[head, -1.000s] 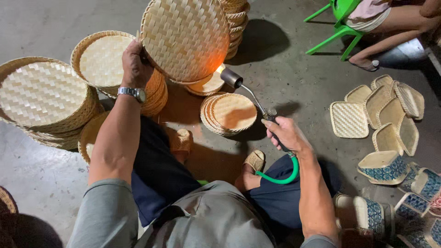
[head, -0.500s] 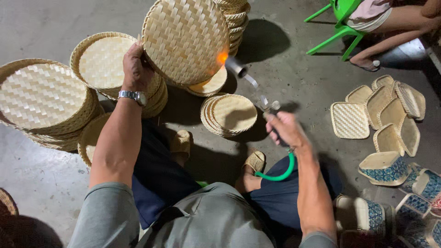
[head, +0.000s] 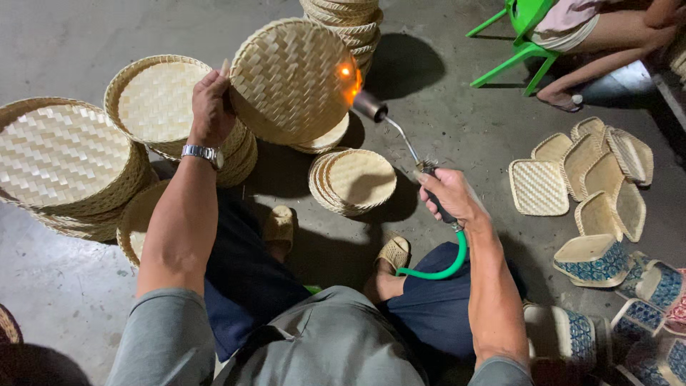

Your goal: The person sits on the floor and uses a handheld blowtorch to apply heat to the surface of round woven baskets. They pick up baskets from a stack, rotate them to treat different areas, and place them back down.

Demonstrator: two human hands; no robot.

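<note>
Concrete floor (head: 457,129); torch flame (head: 350,78) higher now.

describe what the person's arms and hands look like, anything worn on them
Both arms wear grey-green sleeves pushed up above the elbows; forearms bare. The left hand has a silver metal-band wristwatch at its wrist. The right hand wears no glove or watch.

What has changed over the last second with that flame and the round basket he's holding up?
The torch in the right hand has swung upward, so its flame now plays higher on the right edge of the round woven tray, where a glowing spot shows. The left hand still holds the tray upright by its left rim. Nothing was picked up or let go; the tray stacks on the floor lie unchanged.
</note>
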